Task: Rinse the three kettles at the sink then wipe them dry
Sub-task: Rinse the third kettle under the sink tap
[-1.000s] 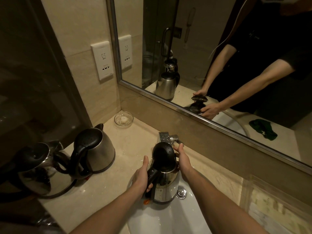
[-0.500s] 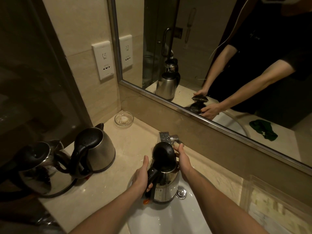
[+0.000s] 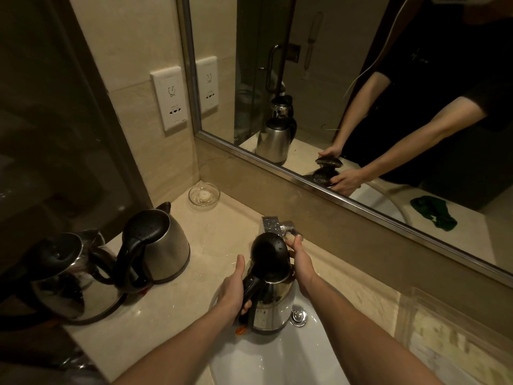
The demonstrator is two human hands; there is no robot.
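Note:
A steel kettle [image 3: 273, 304] with a black lid tipped up stands in the white sink [image 3: 266, 362], right below the chrome tap [image 3: 270, 225]. My left hand [image 3: 233, 290] grips its black handle. My right hand [image 3: 301, 259] rests against the raised lid's right side, fingers close to the tap lever [image 3: 291, 228]. I cannot make out any water stream. Two more steel kettles stand on the counter at left: one [image 3: 163, 245] with its lid up, another [image 3: 66, 276] nearer the left edge.
A glass dish [image 3: 204, 195] with a small soap sits in the counter's back corner. A wall socket [image 3: 170, 102] is above it. The mirror [image 3: 361, 87] runs along the back and reflects a green cloth [image 3: 434, 213]. A clear tray [image 3: 449, 343] lies at right.

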